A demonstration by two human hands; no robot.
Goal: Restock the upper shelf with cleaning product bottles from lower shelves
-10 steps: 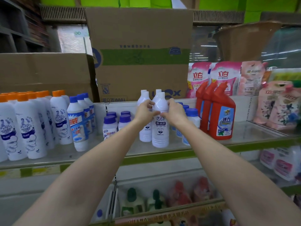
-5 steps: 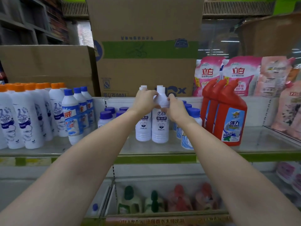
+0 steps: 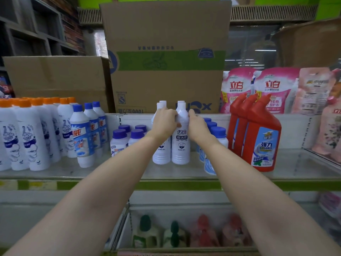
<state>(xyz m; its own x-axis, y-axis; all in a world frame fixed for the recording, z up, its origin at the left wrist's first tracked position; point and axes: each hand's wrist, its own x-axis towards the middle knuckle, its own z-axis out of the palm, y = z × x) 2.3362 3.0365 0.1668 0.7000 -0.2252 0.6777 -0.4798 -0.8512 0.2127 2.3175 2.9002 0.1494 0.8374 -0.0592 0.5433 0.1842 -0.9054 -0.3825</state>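
front white bottle [image 3: 180,143] is clamped at the shoulder between left hand [image 3: 164,123] and right hand [image 3: 197,126], upright on upper shelf [image 3: 114,172]. second white bottle [image 3: 160,154] touching, just left of the grip; red bottles [image 3: 262,133] right.

On the clear glass shelf [image 3: 295,169] stand three red plastic bottles with bent necks [image 3: 258,137]. Left of them are three tall white bottles with white caps [image 3: 180,145]. Three slim white bottles with blue caps [image 3: 81,133] stand further left. Behind the shelf sit two brown cardboard boxes [image 3: 166,58] and two pink soap bags [image 3: 276,87].
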